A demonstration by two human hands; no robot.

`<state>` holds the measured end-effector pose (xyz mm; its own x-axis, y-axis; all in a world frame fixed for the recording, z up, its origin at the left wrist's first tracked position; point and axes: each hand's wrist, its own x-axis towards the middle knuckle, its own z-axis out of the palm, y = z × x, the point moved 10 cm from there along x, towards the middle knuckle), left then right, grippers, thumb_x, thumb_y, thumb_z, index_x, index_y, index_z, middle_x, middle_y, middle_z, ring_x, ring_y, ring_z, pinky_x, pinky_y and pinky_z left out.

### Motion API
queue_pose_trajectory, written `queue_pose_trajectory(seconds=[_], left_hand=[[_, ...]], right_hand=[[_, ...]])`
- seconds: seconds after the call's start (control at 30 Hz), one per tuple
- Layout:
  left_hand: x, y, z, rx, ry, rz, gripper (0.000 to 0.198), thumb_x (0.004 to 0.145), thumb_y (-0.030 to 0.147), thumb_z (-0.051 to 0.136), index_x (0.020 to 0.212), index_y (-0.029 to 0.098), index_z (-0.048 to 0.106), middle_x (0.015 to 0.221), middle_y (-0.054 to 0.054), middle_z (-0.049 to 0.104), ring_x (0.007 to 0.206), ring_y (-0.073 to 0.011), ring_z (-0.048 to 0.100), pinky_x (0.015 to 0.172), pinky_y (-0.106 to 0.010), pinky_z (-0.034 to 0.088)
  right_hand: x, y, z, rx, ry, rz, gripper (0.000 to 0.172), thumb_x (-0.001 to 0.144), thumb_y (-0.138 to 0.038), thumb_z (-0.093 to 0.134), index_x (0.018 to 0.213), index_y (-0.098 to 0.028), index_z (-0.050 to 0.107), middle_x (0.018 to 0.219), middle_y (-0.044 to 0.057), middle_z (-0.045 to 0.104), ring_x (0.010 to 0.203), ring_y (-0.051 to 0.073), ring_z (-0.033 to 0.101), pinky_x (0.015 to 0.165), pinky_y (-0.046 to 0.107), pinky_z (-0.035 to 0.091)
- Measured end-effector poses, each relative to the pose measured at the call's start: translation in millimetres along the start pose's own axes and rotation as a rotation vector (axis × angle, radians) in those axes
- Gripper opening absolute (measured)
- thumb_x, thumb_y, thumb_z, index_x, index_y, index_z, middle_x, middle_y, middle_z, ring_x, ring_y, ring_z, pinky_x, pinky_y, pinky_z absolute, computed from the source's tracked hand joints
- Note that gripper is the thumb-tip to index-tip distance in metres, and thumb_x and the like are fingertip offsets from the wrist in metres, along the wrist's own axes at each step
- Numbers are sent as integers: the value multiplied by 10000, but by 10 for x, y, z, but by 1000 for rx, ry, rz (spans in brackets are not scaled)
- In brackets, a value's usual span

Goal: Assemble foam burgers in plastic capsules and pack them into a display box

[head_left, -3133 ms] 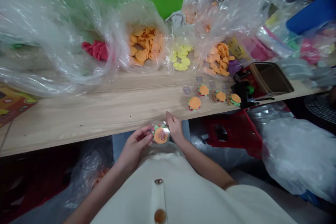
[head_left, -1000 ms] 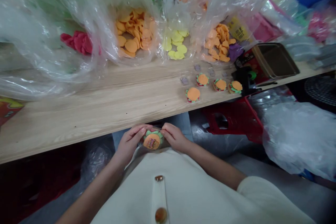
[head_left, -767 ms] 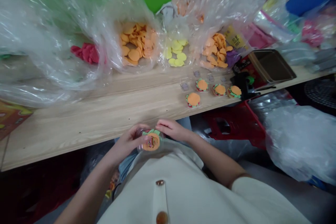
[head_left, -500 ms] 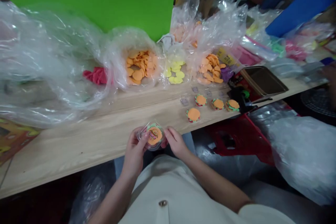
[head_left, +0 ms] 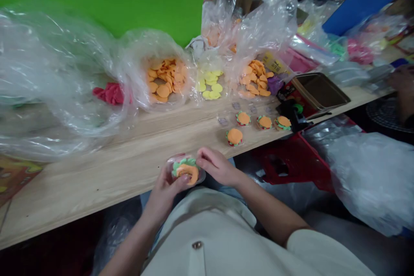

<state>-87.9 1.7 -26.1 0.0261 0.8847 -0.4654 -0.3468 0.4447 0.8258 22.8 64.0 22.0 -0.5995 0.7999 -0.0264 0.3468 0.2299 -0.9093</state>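
Observation:
A clear plastic container (head_left: pixel 186 167) with a toy burger of orange and green layers inside is held over the table's front edge. My left hand (head_left: pixel 168 183) is closed around its left side, the thumb lying across the orange top piece. Beside the container's upper right rim is my right hand (head_left: pixel 211 163), its fingers pressed together; whether they pinch the rim is hidden. Several toy burgers stand on the table to the right, the nearest (head_left: pixel 234 136) having an orange top. Small clear packets (head_left: pixel 223 120) lie behind them.
Along the back, plastic bags hold orange pieces (head_left: pixel 166 78), yellow pieces (head_left: pixel 211 85) and red pieces (head_left: pixel 111 93). A brown tray (head_left: pixel 320 90) sits at the right. Below it is a red crate (head_left: pixel 291 159). Another person's hand (head_left: pixel 401 79) shows at the far right.
The container has tilted and its burger now shows more green. My left thumb has moved lower over the orange piece, and my right hand has risen to the upper right rim.

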Motion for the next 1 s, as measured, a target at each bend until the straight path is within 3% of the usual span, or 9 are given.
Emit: queue_pose_trajectory(seconds=[0.07, 0.13, 0.23, 0.4, 0.57, 0.73, 0.83, 0.93, 1.0], left_hand=[[-107, -147, -14, 0, 29, -3, 586, 624, 323, 738, 1153, 260, 491, 1027, -34, 604, 897, -192, 574, 783, -294, 468], [-208, -258, -6, 90, -17, -12, 437, 649, 382, 707, 1041, 234, 581, 1005, -44, 604, 917, -200, 559, 793, -288, 454], [-255, -254, -14, 319, -94, 6, 242, 707, 406, 641, 827, 198, 673, 915, -59, 604, 880, -197, 545, 783, -282, 435], [-190, -162, 110, 423, -228, -32, 138, 681, 328, 667, 730, 199, 672, 757, -42, 609, 715, -172, 547, 668, -270, 432], [-259, -123, 157, 484, -193, 52, 132, 676, 323, 667, 641, 196, 680, 686, -41, 611, 651, -159, 545, 623, -257, 421], [-201, -327, -16, 432, -103, -48, 181, 716, 350, 638, 789, 197, 703, 825, -58, 659, 765, -179, 576, 701, -259, 437], [-95, -471, -152, 294, -36, -177, 256, 716, 373, 646, 886, 187, 687, 867, -59, 671, 734, -166, 580, 686, -259, 452], [48, -439, -226, 114, 46, -188, 276, 714, 378, 655, 898, 172, 665, 839, -47, 670, 697, -144, 579, 666, -245, 463], [147, -321, -181, 7, 56, -141, 303, 715, 382, 657, 928, 167, 648, 887, -49, 666, 749, -151, 590, 688, -243, 471]], right_hand=[[-110, 53, 114, -7, -58, 13, 212, 897, -354, 398, 772, -192, 454, 707, -29, 467, 660, 100, 427, 605, 213, 335], [-268, 147, 307, -5, -168, 29, 235, 894, -358, 395, 740, -190, 452, 700, -24, 474, 656, 103, 431, 600, 215, 339], [-463, 213, 505, 7, -260, 25, 242, 895, -361, 381, 741, -188, 454, 722, -11, 487, 670, 110, 444, 610, 222, 352], [-545, 23, 578, -62, -301, -68, 225, 901, -329, 354, 737, -197, 436, 711, -8, 465, 643, 114, 414, 593, 233, 343], [-641, -32, 636, -56, -264, -114, 243, 899, -322, 348, 694, -204, 404, 691, -11, 439, 657, 119, 400, 610, 238, 345], [-678, 387, 575, 176, -69, 183, 308, 901, -420, 349, 699, -195, 414, 656, -33, 424, 626, 99, 404, 580, 221, 335], [-723, 598, 614, 346, -63, 311, 358, 878, -491, 371, 692, -188, 421, 627, -43, 414, 599, 91, 400, 554, 215, 344], [-733, 775, 679, 576, -90, 442, 361, 825, -534, 456, 717, -189, 444, 605, -47, 456, 555, 92, 446, 522, 222, 394], [-654, 824, 617, 736, -24, 464, 370, 814, -546, 462, 708, -192, 443, 600, -42, 484, 537, 99, 486, 524, 243, 437]])
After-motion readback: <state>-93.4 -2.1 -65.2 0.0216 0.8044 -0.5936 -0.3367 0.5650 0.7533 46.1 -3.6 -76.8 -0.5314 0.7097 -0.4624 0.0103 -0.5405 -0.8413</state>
